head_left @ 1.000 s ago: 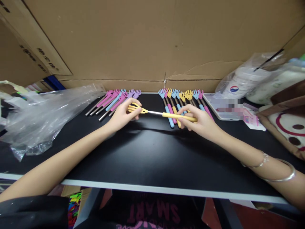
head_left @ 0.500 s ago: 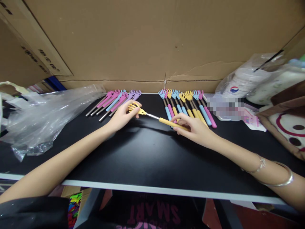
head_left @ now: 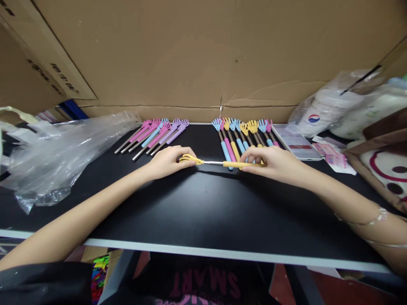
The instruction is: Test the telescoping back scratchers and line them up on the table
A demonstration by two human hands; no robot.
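A yellow back scratcher (head_left: 213, 163) with a silver metal rod is held nearly level above the black table. Its claw end is pinched by my left hand (head_left: 173, 162), the fingers covering part of the claw. Around the yellow handle closes my right hand (head_left: 270, 164). Beyond the right hand lies a row of back scratchers with blue, pink and yellow handles (head_left: 233, 150), claws pointing away; the hand hides some of their handles. Past my left hand rest several pink, blue and purple claw pieces (head_left: 157, 132) on bare metal rods.
A clear plastic bag (head_left: 63, 148) spreads over the table's left side. At the right lie a phone (head_left: 297, 144) and pink cards (head_left: 333, 157), near a bagged white cup (head_left: 318, 114) and a plush item (head_left: 388, 169). Cardboard (head_left: 190, 55) walls the back. Below sits a box of colourful pieces (head_left: 100, 275).
The yellow back scratcher has swung from slanted to nearly level and shifted a little right. Both hands moved with it, the left slightly lower, and the right forearm shifted right.
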